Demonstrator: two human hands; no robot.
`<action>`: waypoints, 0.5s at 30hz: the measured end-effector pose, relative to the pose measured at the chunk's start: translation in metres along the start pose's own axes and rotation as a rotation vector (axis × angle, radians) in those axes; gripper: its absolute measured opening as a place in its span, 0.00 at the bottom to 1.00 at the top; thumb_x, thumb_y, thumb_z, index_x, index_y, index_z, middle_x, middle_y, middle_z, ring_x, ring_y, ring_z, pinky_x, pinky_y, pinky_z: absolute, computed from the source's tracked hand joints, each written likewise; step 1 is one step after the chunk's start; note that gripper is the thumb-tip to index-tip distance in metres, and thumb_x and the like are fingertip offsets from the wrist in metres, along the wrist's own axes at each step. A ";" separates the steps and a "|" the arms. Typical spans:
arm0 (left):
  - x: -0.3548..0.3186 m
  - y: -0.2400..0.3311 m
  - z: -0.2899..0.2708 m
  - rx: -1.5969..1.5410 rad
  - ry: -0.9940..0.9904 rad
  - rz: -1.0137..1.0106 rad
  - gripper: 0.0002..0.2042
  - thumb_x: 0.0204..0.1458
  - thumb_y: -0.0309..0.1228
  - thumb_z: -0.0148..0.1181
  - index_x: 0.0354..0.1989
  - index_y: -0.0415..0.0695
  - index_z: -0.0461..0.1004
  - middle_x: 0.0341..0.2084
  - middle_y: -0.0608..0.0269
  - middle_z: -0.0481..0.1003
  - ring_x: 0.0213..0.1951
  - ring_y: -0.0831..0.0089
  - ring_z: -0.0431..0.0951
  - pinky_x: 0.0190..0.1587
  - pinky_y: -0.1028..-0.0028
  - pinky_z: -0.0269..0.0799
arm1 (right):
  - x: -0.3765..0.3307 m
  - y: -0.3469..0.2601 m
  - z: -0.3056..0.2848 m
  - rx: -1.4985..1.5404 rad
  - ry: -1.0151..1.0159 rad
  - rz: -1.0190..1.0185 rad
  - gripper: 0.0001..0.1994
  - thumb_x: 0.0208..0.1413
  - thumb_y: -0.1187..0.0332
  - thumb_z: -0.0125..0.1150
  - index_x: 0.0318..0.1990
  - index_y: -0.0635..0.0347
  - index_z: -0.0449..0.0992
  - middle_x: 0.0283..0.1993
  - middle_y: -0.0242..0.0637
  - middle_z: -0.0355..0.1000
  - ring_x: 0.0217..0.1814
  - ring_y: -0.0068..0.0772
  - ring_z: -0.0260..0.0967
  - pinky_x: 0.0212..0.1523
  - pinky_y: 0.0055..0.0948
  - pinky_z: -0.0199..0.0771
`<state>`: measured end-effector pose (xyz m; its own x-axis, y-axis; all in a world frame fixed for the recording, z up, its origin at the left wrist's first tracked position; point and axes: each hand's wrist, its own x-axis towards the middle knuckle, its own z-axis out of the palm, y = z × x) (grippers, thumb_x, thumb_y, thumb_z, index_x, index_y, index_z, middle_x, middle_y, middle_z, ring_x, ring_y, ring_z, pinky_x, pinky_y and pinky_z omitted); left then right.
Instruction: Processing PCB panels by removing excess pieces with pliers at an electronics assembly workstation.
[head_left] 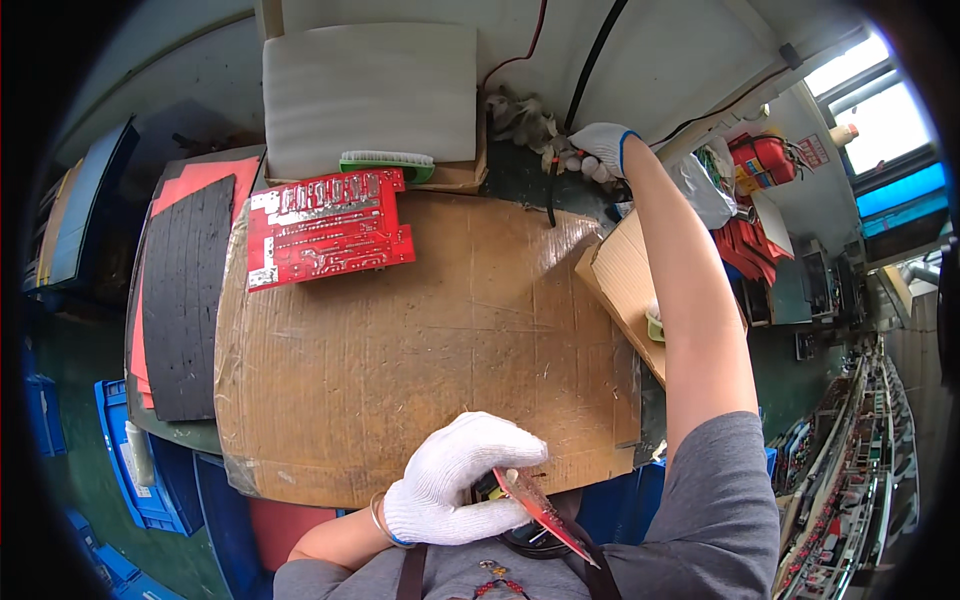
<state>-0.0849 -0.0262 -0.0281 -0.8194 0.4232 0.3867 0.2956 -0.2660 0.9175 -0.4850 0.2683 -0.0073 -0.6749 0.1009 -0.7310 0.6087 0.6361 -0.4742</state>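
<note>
1. My left hand, in a white glove, is closed on a red circuit board held edge-on at the cardboard sheet's near edge.
2. My right hand, gloved, reaches past the far edge, fingers curled around a black cable.
3. A second red circuit board lies flat at the far left corner.
4. A white foam pad and a green brush lie beyond it.
5. There's a red-and-white sign on the wall, far right.

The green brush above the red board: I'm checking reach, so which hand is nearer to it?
Right. The right hand is at the table's far edge, level with the green brush, to its right. The left hand holds a red circuit board near the body.
</note>
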 end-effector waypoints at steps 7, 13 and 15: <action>-0.004 -0.006 -0.007 -0.053 -0.035 -0.070 0.27 0.47 0.31 0.77 0.57 0.42 0.77 0.52 0.54 0.81 0.53 0.55 0.80 0.59 0.57 0.72 | 0.003 -0.014 0.016 0.030 -0.062 -0.038 0.13 0.68 0.66 0.47 0.29 0.55 0.72 0.18 0.28 0.65 0.12 0.19 0.55 0.11 0.23 0.52; 0.006 -0.006 -0.008 -0.047 -0.042 -0.013 0.26 0.45 0.31 0.77 0.56 0.44 0.79 0.48 0.57 0.80 0.49 0.53 0.81 0.52 0.60 0.75 | 0.065 0.011 0.007 -0.415 0.234 0.026 0.09 0.62 0.64 0.61 0.34 0.59 0.77 0.27 0.39 0.72 0.23 0.36 0.70 0.23 0.38 0.69; 0.005 -0.008 -0.010 -0.063 -0.056 -0.016 0.27 0.45 0.32 0.77 0.56 0.44 0.79 0.48 0.57 0.80 0.49 0.53 0.80 0.53 0.59 0.74 | 0.074 0.022 -0.005 -0.675 0.229 -0.068 0.07 0.62 0.66 0.64 0.40 0.60 0.79 0.37 0.42 0.76 0.34 0.40 0.76 0.32 0.40 0.75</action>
<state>-0.0963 -0.0310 -0.0345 -0.7942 0.4754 0.3784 0.2501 -0.3118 0.9166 -0.5243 0.2935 -0.0694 -0.8179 0.1558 -0.5539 0.2217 0.9736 -0.0535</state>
